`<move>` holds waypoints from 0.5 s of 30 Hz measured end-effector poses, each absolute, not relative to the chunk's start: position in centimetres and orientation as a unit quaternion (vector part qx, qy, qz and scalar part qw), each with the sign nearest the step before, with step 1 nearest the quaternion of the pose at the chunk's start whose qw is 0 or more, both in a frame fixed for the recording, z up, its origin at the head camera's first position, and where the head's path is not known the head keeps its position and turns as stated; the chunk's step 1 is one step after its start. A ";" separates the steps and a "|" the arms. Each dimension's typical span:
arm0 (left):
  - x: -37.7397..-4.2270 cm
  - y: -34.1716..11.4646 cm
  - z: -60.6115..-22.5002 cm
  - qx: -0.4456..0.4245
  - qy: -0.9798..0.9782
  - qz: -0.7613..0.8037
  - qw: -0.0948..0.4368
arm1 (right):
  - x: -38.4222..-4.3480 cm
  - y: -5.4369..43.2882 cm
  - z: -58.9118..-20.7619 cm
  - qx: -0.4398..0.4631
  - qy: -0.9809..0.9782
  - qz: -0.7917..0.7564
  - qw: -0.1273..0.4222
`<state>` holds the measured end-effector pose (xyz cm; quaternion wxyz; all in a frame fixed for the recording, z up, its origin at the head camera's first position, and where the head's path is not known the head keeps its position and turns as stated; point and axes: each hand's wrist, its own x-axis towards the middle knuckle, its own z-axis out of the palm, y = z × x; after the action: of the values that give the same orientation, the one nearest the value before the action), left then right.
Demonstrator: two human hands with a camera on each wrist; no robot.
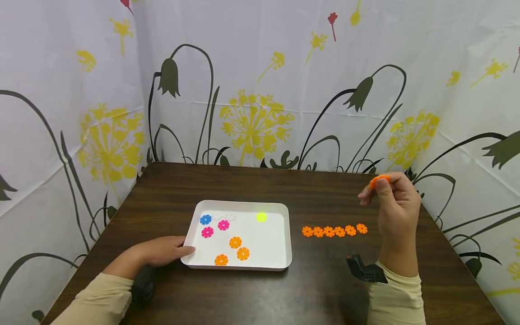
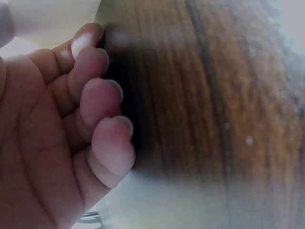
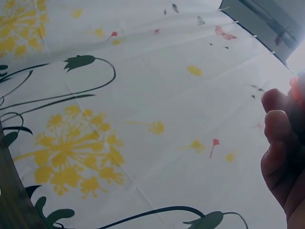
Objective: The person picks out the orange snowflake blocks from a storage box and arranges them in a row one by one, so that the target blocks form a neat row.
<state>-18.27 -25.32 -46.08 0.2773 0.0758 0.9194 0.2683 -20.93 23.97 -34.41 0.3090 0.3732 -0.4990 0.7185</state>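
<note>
My right hand (image 1: 400, 205) is raised above the right side of the table and pinches an orange notched, flower-shaped disc (image 1: 380, 180) between thumb and fingers. In the right wrist view, a bit of orange shows beside the fingertips (image 3: 276, 124). Below and left of that hand, several similar orange discs (image 1: 328, 231) lie in a row. My left hand (image 1: 162, 251) holds the near left corner of a white tray (image 1: 268, 262), thumb over the rim. Inside the tray are three orange discs (image 1: 235, 242), two pink discs (image 1: 223, 225), a blue disc (image 1: 206, 219) and a yellow disc (image 1: 261, 217).
Pale white discs (image 1: 223, 217), hard to make out, lie near the tray's far wall. Under everything is a dark wooden table (image 1: 325, 289). A flower-printed curtain (image 1: 260, 81) hangs close behind its far edge and along both sides.
</note>
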 end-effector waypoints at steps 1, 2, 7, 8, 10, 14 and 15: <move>-18.3 -25.3 -46.1 0.076 0.919 0.270 0.277 | -20.9 24.0 -34.4 0.373 -0.497 0.721 0.307; -18.3 -25.3 -46.2 0.076 0.919 0.270 0.277 | -21.0 24.0 -34.4 0.373 -0.496 0.723 0.305; -18.2 -25.4 -46.3 0.079 0.920 0.269 0.275 | -21.1 23.9 -34.4 0.376 -0.501 0.721 0.296; -18.2 -25.4 -46.2 0.080 0.920 0.268 0.274 | -21.1 23.9 -34.3 0.378 -0.502 0.719 0.296; -18.2 -25.4 -46.2 0.080 0.921 0.266 0.273 | -21.1 23.8 -34.2 0.385 -0.500 0.717 0.295; -18.2 -25.4 -46.1 0.082 0.921 0.266 0.272 | -21.1 23.8 -33.9 0.416 -0.476 0.721 0.282; -18.2 -25.4 -46.0 0.081 0.921 0.268 0.272 | -21.1 23.8 -33.9 0.423 -0.471 0.723 0.279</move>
<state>-18.18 -25.37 -46.03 0.2722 0.0812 0.9206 0.2679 -21.13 23.79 -33.86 0.2786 0.4227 -0.4706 0.7227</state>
